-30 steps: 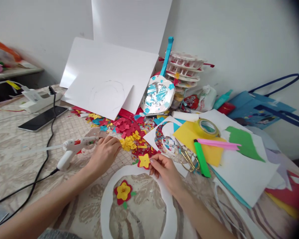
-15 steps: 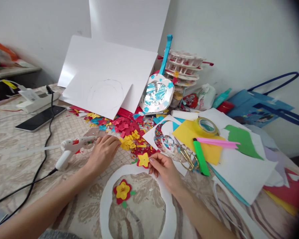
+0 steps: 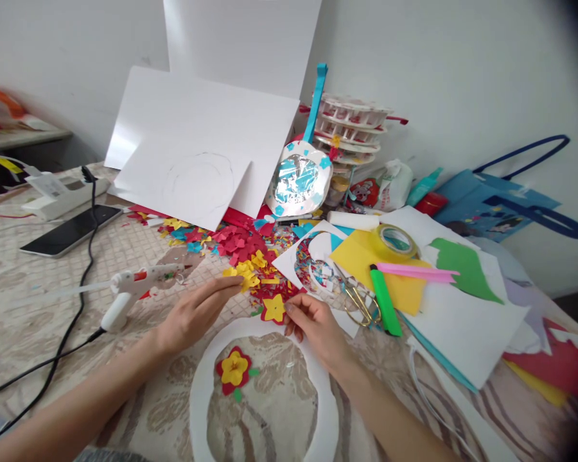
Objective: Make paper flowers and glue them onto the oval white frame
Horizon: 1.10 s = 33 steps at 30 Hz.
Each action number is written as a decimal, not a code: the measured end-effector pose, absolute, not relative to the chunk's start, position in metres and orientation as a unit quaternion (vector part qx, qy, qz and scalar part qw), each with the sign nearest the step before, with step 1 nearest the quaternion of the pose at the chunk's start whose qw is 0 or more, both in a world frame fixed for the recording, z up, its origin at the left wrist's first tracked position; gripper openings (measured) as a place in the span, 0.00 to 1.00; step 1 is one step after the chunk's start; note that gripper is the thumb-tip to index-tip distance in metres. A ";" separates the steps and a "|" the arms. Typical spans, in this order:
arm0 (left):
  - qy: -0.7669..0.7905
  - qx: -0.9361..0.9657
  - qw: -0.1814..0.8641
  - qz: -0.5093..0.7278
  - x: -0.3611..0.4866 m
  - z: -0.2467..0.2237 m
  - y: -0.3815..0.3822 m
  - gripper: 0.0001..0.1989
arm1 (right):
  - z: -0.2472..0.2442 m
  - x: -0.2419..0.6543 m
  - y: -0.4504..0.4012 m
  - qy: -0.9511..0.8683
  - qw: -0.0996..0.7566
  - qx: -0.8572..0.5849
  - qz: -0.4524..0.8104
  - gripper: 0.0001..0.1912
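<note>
My right hand (image 3: pixel 313 321) pinches a paper flower (image 3: pixel 273 309), yellow on red, by its right edge. This flower is over the top rim of a wavy white paper ring (image 3: pixel 205 366). My left hand (image 3: pixel 197 314) has its fingers stretched out, tips touching or just over a pile of yellow paper flowers (image 3: pixel 250 273); its thumb is hidden. A finished-looking red and yellow flower (image 3: pixel 234 369) with green leaves lies inside the ring's left side. To the left of my left hand, a white glue gun (image 3: pixel 130 292) rests on the table.
Behind my hands lie red paper flowers (image 3: pixel 241 242) and scraps. Gold-handled scissors (image 3: pixel 361 305), a green marker (image 3: pixel 385 301) and a tape roll (image 3: pixel 395 240) are on the right. Left are a phone (image 3: pixel 72 231) and a black cable (image 3: pixel 83 301). White boards (image 3: pixel 197 128) lean at the back.
My left hand has moved away from the glue gun, rightward and nearer to me, its fingers now straighter by the yellow flowers. The right hand keeps its pinch. The view has shifted slightly.
</note>
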<state>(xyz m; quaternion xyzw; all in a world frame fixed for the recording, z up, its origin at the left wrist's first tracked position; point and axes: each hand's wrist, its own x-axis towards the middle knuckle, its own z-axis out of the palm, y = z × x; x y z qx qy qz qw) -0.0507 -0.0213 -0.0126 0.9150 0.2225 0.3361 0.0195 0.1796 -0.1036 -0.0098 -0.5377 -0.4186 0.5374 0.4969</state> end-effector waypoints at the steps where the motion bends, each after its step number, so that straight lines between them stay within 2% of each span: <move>1: 0.221 0.916 0.031 0.334 -0.050 -0.013 -0.022 0.19 | -0.010 0.180 -0.104 -0.420 0.496 -0.539 0.535 0.14; 10: 0.333 0.868 0.088 0.358 -0.041 -0.016 -0.002 0.05 | -0.012 0.179 -0.103 -0.421 0.503 -0.533 0.535 0.14; 16: 0.427 0.827 0.172 0.324 -0.042 -0.013 0.002 0.07 | -0.012 0.179 -0.103 -0.419 0.504 -0.532 0.536 0.14; 22: 0.432 0.820 0.213 0.308 -0.044 -0.011 0.000 0.10 | -0.012 0.180 -0.103 -0.424 0.501 -0.536 0.531 0.14; 33: 0.422 0.832 0.149 0.328 -0.043 -0.015 0.002 0.08 | -0.011 0.180 -0.104 -0.423 0.500 -0.536 0.533 0.14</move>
